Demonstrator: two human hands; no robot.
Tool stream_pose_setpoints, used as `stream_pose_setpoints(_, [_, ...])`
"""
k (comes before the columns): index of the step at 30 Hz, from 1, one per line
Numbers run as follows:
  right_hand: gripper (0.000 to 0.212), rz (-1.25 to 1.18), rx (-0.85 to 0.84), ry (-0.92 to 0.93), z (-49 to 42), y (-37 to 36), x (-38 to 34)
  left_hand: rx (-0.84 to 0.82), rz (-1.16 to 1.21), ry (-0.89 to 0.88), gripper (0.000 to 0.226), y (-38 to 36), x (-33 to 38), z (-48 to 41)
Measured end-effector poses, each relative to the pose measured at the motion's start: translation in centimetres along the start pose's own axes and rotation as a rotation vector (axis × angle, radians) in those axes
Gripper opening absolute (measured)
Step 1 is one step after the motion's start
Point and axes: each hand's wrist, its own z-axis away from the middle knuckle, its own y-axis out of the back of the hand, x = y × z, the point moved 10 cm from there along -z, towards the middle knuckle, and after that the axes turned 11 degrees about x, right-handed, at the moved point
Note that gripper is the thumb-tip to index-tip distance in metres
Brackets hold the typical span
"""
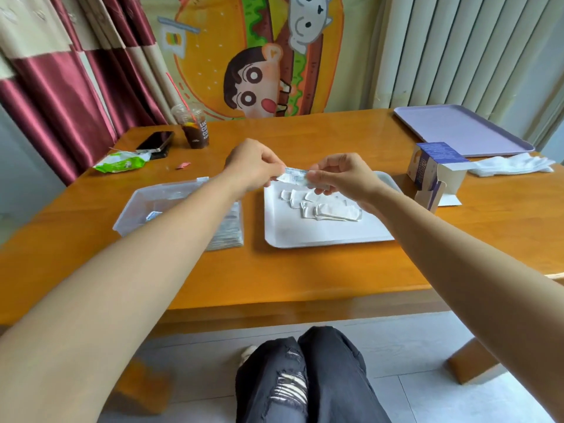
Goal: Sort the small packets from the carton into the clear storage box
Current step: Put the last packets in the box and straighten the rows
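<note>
Orange wooden surface from the head cam: left grip and right grip both pinch one small packet between them, above the white tray. More packets lie piled on that tray. Clear box sits left of it, open carton right. Cup and phone sit far left.

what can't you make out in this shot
Head view:
clear storage box: the left forearm covers much of it, contents uncountable.
packet pinched by left hand and right hand: print too small to read.
carton: its walls hide what remains inside.
</note>
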Motion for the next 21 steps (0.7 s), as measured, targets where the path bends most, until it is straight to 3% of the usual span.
stream_pose_setpoints(6, [0.012, 0.092, -0.137, 0.113, -0.3, -9.5, -5.1, 0.003, -0.035, 0.211, 0.003, 8.2, -6.8, 1.6])
stream_pose_setpoints(11, [0.012, 0.469, -0.145, 0.338, -0.4, -15.5, -7.0, -0.047, -0.163, 0.309, 0.005, 10.8, -11.6, 3.1])
stream_pose_setpoints(15, [0.021, 0.620, -0.135, 0.391, -0.3, -16.3, -6.1, -0.169, -0.325, 0.311, 0.006, 9.0, -13.1, 3.2])
stream_pose_setpoints(21, [0.022, 0.569, -0.174, 0.371, 0.6, -14.8, -5.5, -0.316, -0.652, 0.266, 0.030, 6.7, -13.9, 1.8])
